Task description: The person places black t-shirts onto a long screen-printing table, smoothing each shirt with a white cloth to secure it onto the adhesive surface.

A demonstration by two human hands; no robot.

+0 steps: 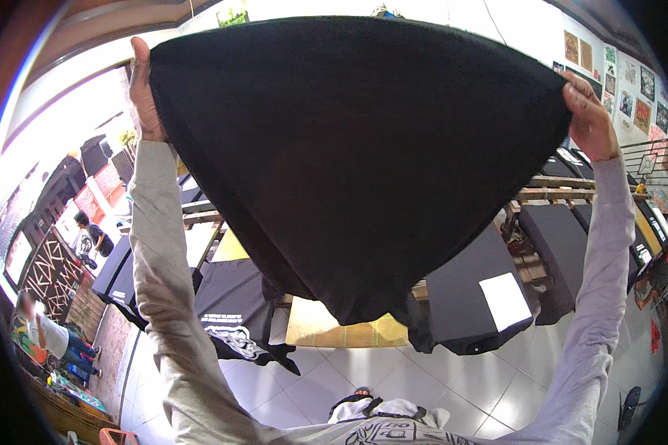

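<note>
Raised high in front of me is a black T-shirt (pixel 364 148), stretched wide between both hands. Its top edge is taut and the lower part hangs in a drooping point. My left hand (pixel 147 100) grips the upper left corner, its fingers partly hidden behind the fabric. At the upper right corner, my right hand (pixel 592 119) is closed on the edge. Below the hanging cloth a yellowish flat board (pixel 345 326) shows. To its left lies a black T-shirt with white print (pixel 234 300); to its right, another black T-shirt (pixel 460 271) bears a white sheet (pixel 505 302).
More boards with black shirts (pixel 553 248) line the wooden racks (pixel 557 189) on the right. Two people stand at the left, one in a white top (pixel 48 334), one in dark clothing (pixel 96 236). A red plastic stool (pixel 117 436) is at lower left. Pictures (pixel 642 111) cover the right wall.
</note>
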